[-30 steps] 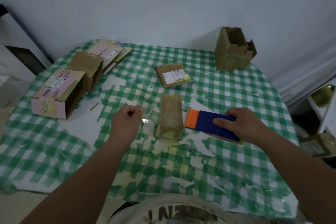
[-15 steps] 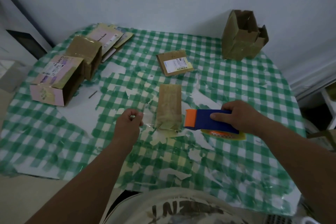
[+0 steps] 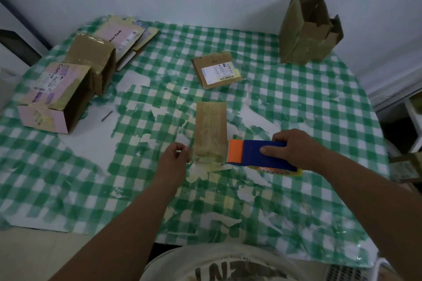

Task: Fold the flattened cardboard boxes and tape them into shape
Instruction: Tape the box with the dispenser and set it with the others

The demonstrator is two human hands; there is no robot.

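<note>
A narrow folded brown cardboard box (image 3: 211, 130) lies in the middle of the checked table (image 3: 296, 102). My right hand (image 3: 294, 147) grips a blue tape dispenser (image 3: 258, 155) with an orange nose, right of the box's near end. My left hand (image 3: 174, 159) pinches the end of a clear tape strip just left of that same end. The strip runs across the box's near end between hand and dispenser.
Two taped boxes, one pink-labelled (image 3: 54, 96) and one brown (image 3: 93, 61), stand at the left with flat boxes (image 3: 127, 36) behind them. A flat labelled box (image 3: 217, 72) lies beyond the middle. An open-topped box (image 3: 308, 29) stands at the far right.
Both hands have come nearer to the box's near end. The dispenser has slid left to the box's corner, and the left hand now holds the tape beside the box.
</note>
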